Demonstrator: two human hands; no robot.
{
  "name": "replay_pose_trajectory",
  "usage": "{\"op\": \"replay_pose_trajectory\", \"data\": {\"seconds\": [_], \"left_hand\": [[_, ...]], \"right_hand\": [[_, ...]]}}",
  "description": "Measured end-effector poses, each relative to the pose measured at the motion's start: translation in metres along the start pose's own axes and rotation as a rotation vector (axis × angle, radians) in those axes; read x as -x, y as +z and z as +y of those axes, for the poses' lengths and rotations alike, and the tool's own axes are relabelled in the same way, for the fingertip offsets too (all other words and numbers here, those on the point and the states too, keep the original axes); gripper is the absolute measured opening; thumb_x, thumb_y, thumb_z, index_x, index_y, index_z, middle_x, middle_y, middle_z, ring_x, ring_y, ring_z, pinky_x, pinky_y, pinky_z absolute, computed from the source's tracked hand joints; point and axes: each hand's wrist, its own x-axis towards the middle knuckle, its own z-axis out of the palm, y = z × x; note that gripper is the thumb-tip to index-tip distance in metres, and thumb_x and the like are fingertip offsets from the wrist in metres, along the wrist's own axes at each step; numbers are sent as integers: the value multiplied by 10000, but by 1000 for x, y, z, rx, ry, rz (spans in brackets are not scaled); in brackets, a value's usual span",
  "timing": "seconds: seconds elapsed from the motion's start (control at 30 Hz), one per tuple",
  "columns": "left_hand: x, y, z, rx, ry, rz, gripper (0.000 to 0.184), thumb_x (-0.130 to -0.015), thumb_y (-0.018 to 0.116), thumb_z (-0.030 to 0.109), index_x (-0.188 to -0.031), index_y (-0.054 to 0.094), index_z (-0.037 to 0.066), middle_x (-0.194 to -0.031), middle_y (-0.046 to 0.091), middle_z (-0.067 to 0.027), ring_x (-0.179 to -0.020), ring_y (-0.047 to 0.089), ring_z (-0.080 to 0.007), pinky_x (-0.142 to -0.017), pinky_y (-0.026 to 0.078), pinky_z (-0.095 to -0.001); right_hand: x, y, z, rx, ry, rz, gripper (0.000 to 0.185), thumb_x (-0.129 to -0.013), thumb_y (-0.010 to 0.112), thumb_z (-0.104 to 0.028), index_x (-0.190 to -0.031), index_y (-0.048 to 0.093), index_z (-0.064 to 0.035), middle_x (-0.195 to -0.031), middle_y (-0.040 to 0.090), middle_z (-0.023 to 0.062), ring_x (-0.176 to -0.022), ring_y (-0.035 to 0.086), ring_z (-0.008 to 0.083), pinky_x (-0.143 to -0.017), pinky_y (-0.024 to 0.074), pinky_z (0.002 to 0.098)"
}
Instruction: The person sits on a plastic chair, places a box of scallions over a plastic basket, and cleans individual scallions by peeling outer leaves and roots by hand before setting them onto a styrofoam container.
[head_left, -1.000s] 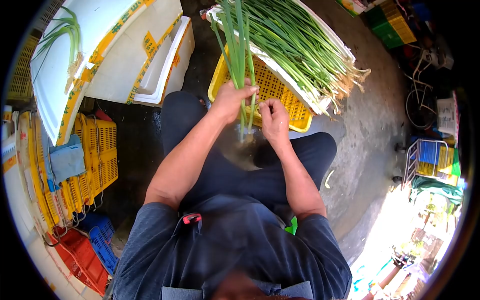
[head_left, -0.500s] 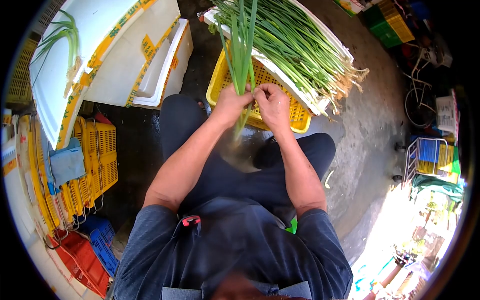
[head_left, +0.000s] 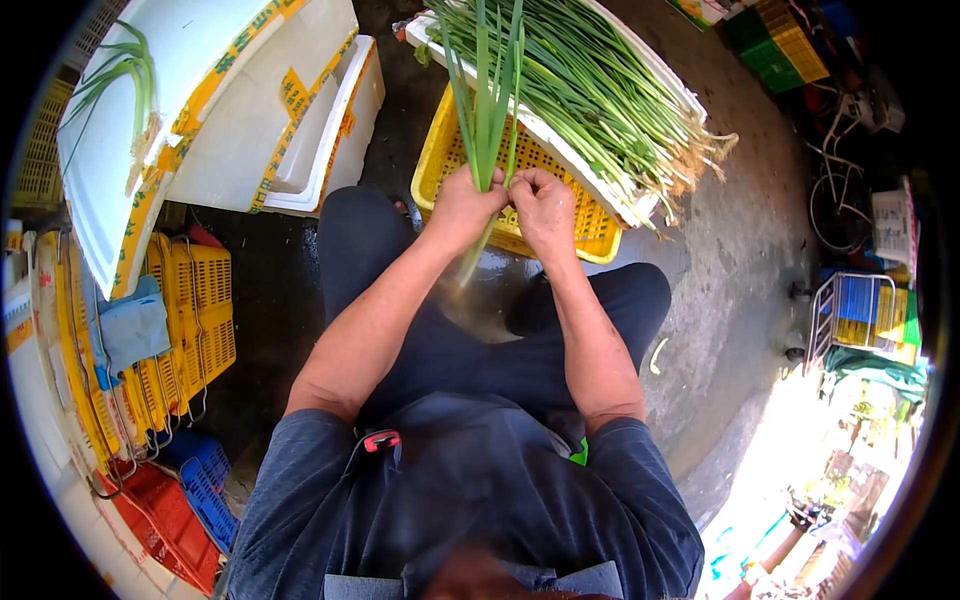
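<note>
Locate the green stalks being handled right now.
Head view, upper centre: the green stalks stand in the left grip, with the right grip close beside it and the yellow basket just beyond.

Plastic basket (head_left: 600,246); stalks (head_left: 485,140) seemingly smooth

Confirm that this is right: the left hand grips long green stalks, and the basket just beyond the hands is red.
Wrong colour: in the head view, that basket is yellow. The left hand does grip long green stalks.
</note>
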Motion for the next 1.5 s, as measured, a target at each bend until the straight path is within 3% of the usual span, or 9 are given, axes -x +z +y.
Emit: {"op": "replay_pose_trajectory", "data": {"seconds": [0.3, 0.4, 0.57, 0.7, 1.1, 1.3, 1.5], "left_hand": [[-1, -1, -3, 39, -19, -50, 152, -845, 749, 36, -932, 625, 40, -831, 595, 8, -717, 555, -80, -640, 448, -236], [0, -1, -2, 45, -28, -66, 148, -855, 754, 47, -935, 630, 38, -842, 597, 9, -733, 553, -78, -653, 448, -234], [-1, -1, -2, 62, -48, -83, 215, -826, 778, 63, -948, 614, -2, -828, 634, -33, -746, 605, -116, -670, 496, -263], [2, -1, 1, 100, -64, -105, 150, -860, 755, 53, -948, 637, 23, -831, 610, 4, -722, 559, -78, -644, 446, -236], [-1, -1, -6, 63, -57, -93, 156, -854, 751, 30, -957, 634, 25, -811, 620, 4, -682, 567, -76, -605, 446, -227], [-1, -1, -4, 67, -83, -93, 169, -851, 751, 23, -963, 626, 34, -814, 630, -13, -662, 580, -87, -590, 458, -222], [0, 0, 3, 215, -181, -111, 181, -878, 736, 40, -998, 601, 34, -825, 649, -53, -641, 609, -127, -572, 499, -248]], "right_hand": [[-8, -15, 10, -279, 138, -208, 219, -911, 614, -114, -1015, 681, 67, -836, 703, 101, -755, 652, 155, -712, 523, 302], [-9, -5, 16, -457, 85, -106, 235, -937, 598, -117, -1060, 658, 74, -877, 705, 92, -780, 646, 140, -730, 518, 287], [-6, -9, 11, -410, 67, -111, 178, -946, 631, -93, -1041, 649, 56, -880, 674, 47, -781, 611, 103, -717, 499, 248], [-6, -6, 19, -417, 42, -99, 128, -937, 661, -79, -991, 643, 36, -860, 654, 26, -751, 587, 79, -683, 489, 227], [0, -3, 21, -206, 4, 27, 154, -904, 666, -125, -886, 661, 28, -750, 685, 93, -679, 613, 124, -641, 509, 299], [-3, -6, 29, -477, 65, -131, 144, -916, 627, -116, -909, 643, 27, -775, 670, 71, -685, 624, 139, -650, 519, 296], [-4, -12, 32, -544, 195, -179, 132, -936, 561, -87, -948, 626, 28, -797, 654, 75, -687, 615, 136, -652, 506, 268]]}}
